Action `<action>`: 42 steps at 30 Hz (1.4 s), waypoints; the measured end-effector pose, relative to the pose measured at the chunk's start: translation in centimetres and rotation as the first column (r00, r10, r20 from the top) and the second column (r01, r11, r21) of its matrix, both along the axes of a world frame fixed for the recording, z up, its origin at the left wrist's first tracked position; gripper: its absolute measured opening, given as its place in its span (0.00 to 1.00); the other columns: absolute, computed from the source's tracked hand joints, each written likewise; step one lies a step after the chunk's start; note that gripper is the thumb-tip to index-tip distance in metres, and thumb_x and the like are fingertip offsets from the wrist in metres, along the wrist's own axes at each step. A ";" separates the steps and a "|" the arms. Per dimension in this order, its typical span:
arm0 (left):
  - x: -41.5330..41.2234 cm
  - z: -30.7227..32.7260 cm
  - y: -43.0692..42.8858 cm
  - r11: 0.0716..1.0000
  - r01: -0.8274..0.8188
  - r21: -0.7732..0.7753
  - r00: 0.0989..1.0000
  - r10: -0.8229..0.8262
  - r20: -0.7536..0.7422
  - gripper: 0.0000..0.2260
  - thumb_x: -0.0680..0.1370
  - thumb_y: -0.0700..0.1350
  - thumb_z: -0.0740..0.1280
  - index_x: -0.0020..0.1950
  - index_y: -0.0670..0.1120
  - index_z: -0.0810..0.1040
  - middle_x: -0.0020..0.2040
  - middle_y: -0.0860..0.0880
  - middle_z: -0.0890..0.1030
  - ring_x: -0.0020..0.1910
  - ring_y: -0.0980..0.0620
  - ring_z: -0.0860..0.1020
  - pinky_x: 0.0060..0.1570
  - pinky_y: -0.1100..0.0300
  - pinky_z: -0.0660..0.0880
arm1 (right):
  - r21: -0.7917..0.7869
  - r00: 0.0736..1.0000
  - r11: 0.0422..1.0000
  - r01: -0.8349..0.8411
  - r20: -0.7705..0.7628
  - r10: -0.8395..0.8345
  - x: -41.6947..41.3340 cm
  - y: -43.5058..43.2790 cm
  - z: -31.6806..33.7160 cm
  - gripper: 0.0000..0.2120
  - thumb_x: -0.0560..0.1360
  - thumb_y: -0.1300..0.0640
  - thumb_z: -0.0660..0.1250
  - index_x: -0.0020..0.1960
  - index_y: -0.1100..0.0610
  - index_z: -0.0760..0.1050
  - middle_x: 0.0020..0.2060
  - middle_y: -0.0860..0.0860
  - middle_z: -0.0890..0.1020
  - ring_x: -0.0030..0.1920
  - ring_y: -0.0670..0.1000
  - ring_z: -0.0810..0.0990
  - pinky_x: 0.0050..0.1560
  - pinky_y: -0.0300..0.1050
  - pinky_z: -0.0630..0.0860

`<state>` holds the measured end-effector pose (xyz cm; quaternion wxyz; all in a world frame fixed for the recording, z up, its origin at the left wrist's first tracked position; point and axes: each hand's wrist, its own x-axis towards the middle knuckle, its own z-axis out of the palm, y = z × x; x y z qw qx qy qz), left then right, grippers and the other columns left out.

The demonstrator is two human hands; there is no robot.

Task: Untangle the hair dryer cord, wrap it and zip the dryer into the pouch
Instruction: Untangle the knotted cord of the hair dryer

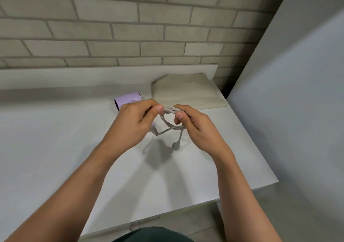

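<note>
Cord (170,109) loops hung just above the desk (55,139) — my left grip (135,118) and right grip (195,124) both pinched them — lilac dryer (127,98) lying behind my left, pouch (186,92) beyond.

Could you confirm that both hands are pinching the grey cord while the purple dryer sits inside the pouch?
Not quite: the dryer is not inside the pouch. The head view shows it lying on the table, left of the pouch, behind the left hand. That hand and the right hand do pinch the grey cord.
</note>
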<state>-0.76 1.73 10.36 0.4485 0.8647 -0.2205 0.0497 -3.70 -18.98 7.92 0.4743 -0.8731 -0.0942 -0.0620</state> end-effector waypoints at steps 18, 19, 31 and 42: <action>2.0 1.4 8.1 0.851 0.089 -0.517 0.986 -0.150 -0.076 0.09 0.82 0.52 0.66 0.53 0.52 0.85 0.43 0.50 0.79 0.32 0.51 0.66 0.37 0.58 0.66 | 0.086 0.997 0.994 0.062 -0.052 -0.057 0.4 0.8 -1.5 0.12 0.87 0.53 0.58 0.63 0.52 0.80 0.46 0.44 0.85 0.48 0.44 0.84 0.51 0.41 0.78; 2.0 1.1 8.9 0.867 0.123 -0.482 0.980 -0.184 -0.080 0.10 0.81 0.55 0.68 0.53 0.52 0.85 0.44 0.49 0.80 0.34 0.49 0.67 0.40 0.58 0.67 | 0.093 0.996 0.993 0.076 -0.045 -0.072 0.4 0.7 -1.6 0.12 0.87 0.53 0.58 0.62 0.52 0.80 0.45 0.43 0.84 0.46 0.44 0.84 0.50 0.38 0.77; 0.9 -3.2 11.6 0.844 0.505 0.179 0.767 -0.343 -0.543 0.06 0.77 0.50 0.75 0.50 0.62 0.88 0.45 0.56 0.86 0.40 0.52 0.79 0.44 0.61 0.73 | 0.279 0.984 0.946 0.163 0.020 -0.176 0.6 0.6 -1.3 0.13 0.88 0.53 0.58 0.62 0.55 0.79 0.46 0.52 0.84 0.46 0.52 0.84 0.52 0.44 0.80; 2.4 -12.5 10.2 0.745 0.387 0.543 0.870 -0.100 -0.482 0.12 0.77 0.47 0.72 0.44 0.67 0.83 0.43 0.64 0.83 0.41 0.70 0.77 0.45 0.69 0.74 | 0.270 0.975 0.942 0.202 0.038 -0.220 0.3 1.4 -1.4 0.13 0.88 0.53 0.58 0.61 0.54 0.80 0.41 0.52 0.81 0.42 0.49 0.82 0.49 0.37 0.78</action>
